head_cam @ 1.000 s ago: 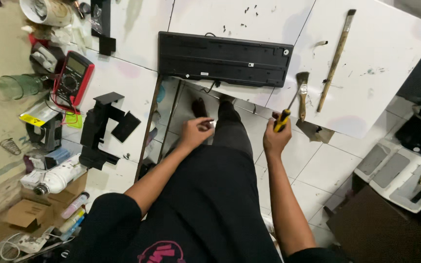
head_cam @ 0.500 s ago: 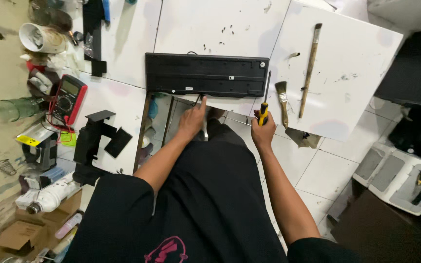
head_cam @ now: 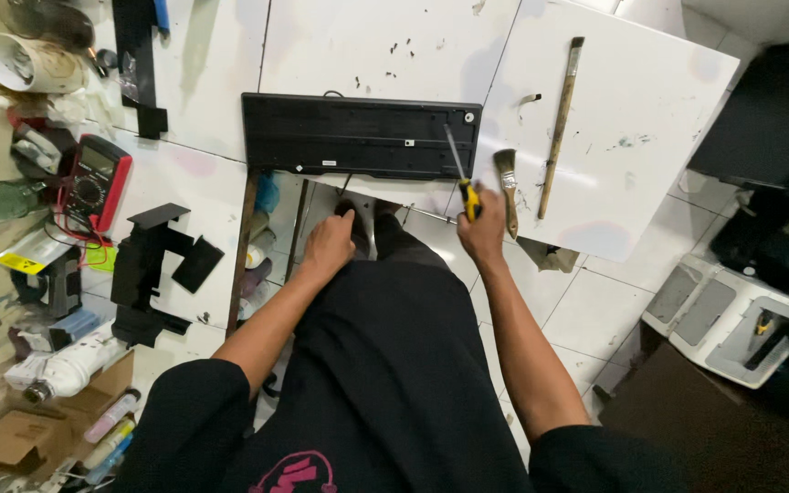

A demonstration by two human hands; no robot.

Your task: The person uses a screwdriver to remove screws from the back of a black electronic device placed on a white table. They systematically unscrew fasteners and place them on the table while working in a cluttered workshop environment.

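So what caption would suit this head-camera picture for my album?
Seated person's right hand aims a yellow-handled screwdriver at an upturned black keyboard; left hand rests on the knee.

A yellow-handled screwdriver (head_cam: 461, 173) stands gripped in the right hand (head_cam: 484, 234), its slim metal shaft angled up and slightly left so the tip rests on the right part of a long black keyboard (head_cam: 361, 135). The keyboard lies face down across the white tabletop, its ribbed underside up, long edge running left to right, a thin cable leaving its far edge. A pale round spot marks its upper right corner, just beyond the screwdriver tip. The left hand (head_cam: 327, 246) rests loosely curled below the keyboard's near edge, apart from it, on the person's dark trouser leg.
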